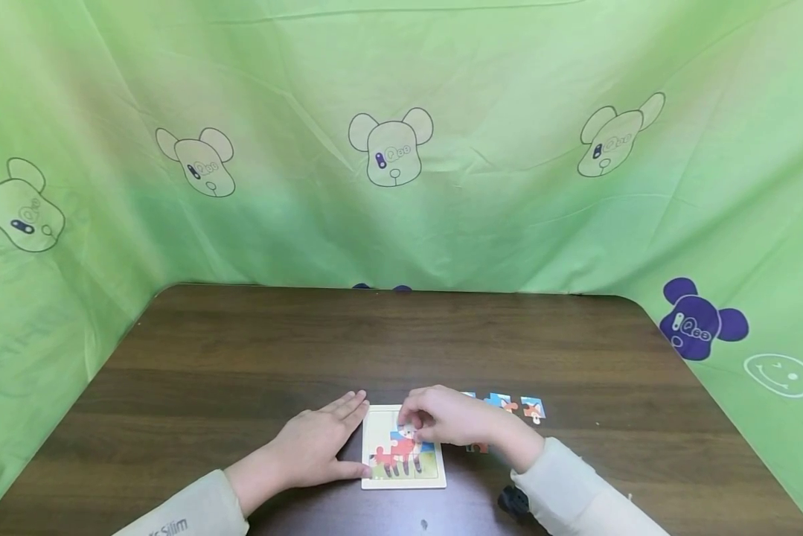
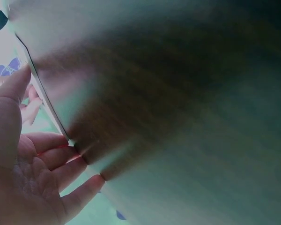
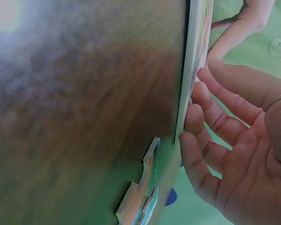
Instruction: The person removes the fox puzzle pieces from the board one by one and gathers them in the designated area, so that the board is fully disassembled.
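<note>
Okay, square pale puzzle tray with a raised rim (image 1: 404, 485) lies on the dark brown wood-grain tabletop (image 1: 274, 342), well apart from the far edge, about midway between left and right edges. Partly filled: jigsaw picture of a red-orange animal with dark legs (image 1: 402, 448), blue and green behind it, along the tray's near side; pale tray floor shows toward the far left corner. Left hand (image 1: 317, 447) is spread wide, fingers straight, thumb at the near left corner and fingertips at the far left corner of the tray. Right hand (image 1: 448, 415) is over the tray's far right part, fingers bent, thumb and index close together, tips down at the picture; cannot tell if a piece is pinched. Loose flat blue-and-orange jigsaw pieces (image 1: 533, 408) lie on the tabletop off the tray's right edge, some partly hidden by the right hand. Small black object (image 1: 513, 502), unclear what, sits just beside the right pale cuffed sleeve (image 1: 582, 487). Left pale sleeve (image 1: 193, 510) has dark lettering. Green cloth with outlined animal heads (image 1: 294, 208) hangs beyond the tabletop's far, left and right edges.
</note>
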`<state>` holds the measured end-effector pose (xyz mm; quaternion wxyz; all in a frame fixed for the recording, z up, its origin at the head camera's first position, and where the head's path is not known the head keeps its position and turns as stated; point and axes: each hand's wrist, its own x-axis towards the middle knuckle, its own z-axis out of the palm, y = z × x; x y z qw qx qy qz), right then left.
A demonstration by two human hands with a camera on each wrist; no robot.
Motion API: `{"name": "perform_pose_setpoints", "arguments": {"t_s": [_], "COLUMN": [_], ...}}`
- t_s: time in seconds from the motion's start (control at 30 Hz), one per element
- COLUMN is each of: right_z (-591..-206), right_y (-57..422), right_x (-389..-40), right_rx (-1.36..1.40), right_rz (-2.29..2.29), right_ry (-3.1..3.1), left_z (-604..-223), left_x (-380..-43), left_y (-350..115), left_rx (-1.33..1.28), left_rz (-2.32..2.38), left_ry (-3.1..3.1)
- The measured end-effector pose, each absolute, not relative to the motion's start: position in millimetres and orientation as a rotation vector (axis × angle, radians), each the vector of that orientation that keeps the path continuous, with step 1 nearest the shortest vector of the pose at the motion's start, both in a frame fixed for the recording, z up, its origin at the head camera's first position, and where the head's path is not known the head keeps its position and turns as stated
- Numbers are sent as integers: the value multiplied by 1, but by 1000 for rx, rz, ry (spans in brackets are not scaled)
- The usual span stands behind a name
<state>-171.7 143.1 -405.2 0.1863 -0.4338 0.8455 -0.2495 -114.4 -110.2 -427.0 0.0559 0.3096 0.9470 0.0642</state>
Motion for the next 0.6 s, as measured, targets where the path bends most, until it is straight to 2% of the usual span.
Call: {"name": "perform_pose_setpoints", "arguments": {"t_s": [0.6], "right_z": [-403], "right_y": [136], "right_x": [-169], "right_rx": [-1178], "right_rz": [-610], "right_ry": [2425], "left_z": [-428], "left_x": [-115], "left_y": [-111], "left_rx": [957], "left_rz": [200], "left_ry": [2893]}}
